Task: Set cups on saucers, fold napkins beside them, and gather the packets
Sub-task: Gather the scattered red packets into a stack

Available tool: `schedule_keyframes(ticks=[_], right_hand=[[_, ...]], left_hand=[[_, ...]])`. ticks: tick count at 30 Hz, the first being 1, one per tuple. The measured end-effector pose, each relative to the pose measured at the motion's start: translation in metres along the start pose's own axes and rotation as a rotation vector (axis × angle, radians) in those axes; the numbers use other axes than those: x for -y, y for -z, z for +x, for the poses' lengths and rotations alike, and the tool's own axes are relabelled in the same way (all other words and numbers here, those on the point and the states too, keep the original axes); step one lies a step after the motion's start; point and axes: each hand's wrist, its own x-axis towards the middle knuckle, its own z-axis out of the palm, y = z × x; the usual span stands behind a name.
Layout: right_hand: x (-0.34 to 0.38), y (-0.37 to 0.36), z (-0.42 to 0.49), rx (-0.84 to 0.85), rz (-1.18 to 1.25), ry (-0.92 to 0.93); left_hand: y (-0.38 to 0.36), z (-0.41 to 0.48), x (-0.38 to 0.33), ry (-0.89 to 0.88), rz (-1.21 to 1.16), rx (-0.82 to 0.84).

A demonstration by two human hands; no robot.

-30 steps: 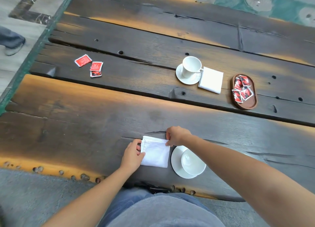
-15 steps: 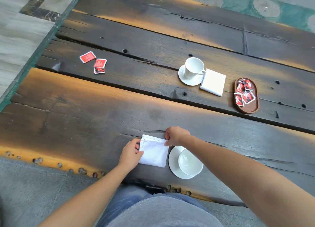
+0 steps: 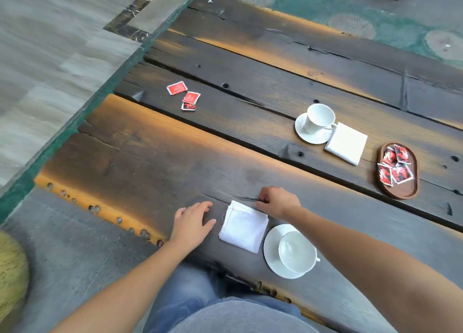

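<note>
A folded white napkin [image 3: 244, 225] lies near the table's front edge, just left of a white cup [image 3: 297, 252] on its saucer [image 3: 271, 255]. My right hand [image 3: 278, 201] pinches the napkin's far right corner. My left hand [image 3: 193, 222] hovers open a little left of the napkin, not touching it. Farther back, a second cup [image 3: 319, 118] stands on a saucer [image 3: 302, 130] with a folded napkin [image 3: 347, 143] to its right. A brown oval tray [image 3: 403, 190] holds several red packets [image 3: 394, 166]. Three loose red packets [image 3: 186, 97] lie at the far left.
The table is of dark rough planks [image 3: 150, 162] with deep gaps between them. A grey floor and green strip run along its left side. My denim-clad legs are at the bottom, and a yellowish round object [image 3: 11, 272] sits at the lower left.
My left hand has let go of the napkin and moved left, fingers spread. My right hand stays on the napkin's far corner. The view has turned left.
</note>
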Motion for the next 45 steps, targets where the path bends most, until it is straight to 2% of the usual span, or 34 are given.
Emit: schedule_keyframes(ticks=[3, 9, 25, 30, 36, 45], right_hand=[[0.015, 0.009, 0.005, -0.035, -0.037, 0.07], [0.065, 0.042, 0.029, -0.113, -0.046, 0.127], [0.213, 0.118, 0.174, -0.169, -0.034, 0.056], [0.238, 0.135, 0.226, -0.145, 0.0, -0.009], [0.253, 0.151, 0.288, -0.178, 0.103, -0.101], [0.253, 0.134, 0.33, -0.172, -0.047, -0.06]], left_hand=[[0.026, 0.014, 0.006, -0.048, 0.164, -0.003], [0.084, 0.068, 0.019, -0.158, 0.303, -0.029], [0.215, 0.228, 0.111, -0.243, 0.37, -0.06], [0.227, 0.276, 0.13, -0.305, 0.382, -0.011], [0.218, 0.321, 0.136, -0.279, 0.214, 0.006], [0.197, 0.352, 0.136, -0.259, 0.107, 0.017]])
